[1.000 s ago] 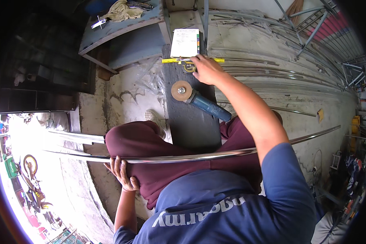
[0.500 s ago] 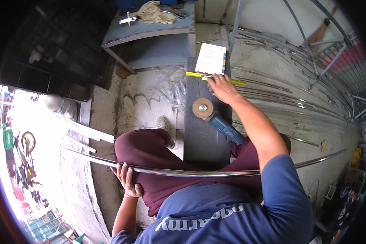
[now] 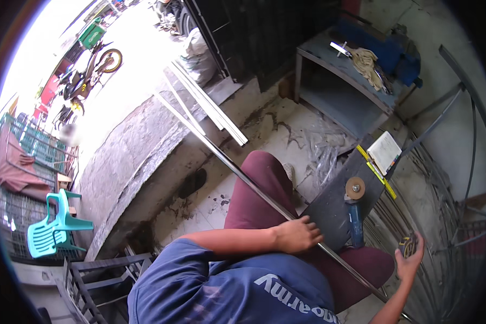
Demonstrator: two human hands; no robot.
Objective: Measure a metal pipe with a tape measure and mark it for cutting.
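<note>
A long shiny metal tube (image 3: 254, 188) lies slantwise across my lap, over both thighs. My left hand (image 3: 297, 236) is on it near the middle, its fingers curled over the tube. At the right, my right hand (image 3: 411, 262) grips a black and yellow tape measure (image 3: 407, 246), held apart from the tube. Between the hands, an angle grinder (image 3: 355, 216) with a blue body and a brown disc rests on a dark bench (image 3: 326, 213). At the bench's far end are a yellow strip like a ruler (image 3: 377, 171) and an open notebook (image 3: 384, 153).
Several thin metal rods (image 3: 391, 218) lie on the floor right of the bench. White tubes (image 3: 210, 105) rest over the raised concrete ledge (image 3: 140, 175). A blue-grey table (image 3: 335, 70) holds a cloth (image 3: 365, 66). A turquoise chair (image 3: 54, 227) stands at the left.
The view has swung left. My right hand has left the yellow strip and now holds the tape measure. My left hand has shifted along the tube toward its middle.
</note>
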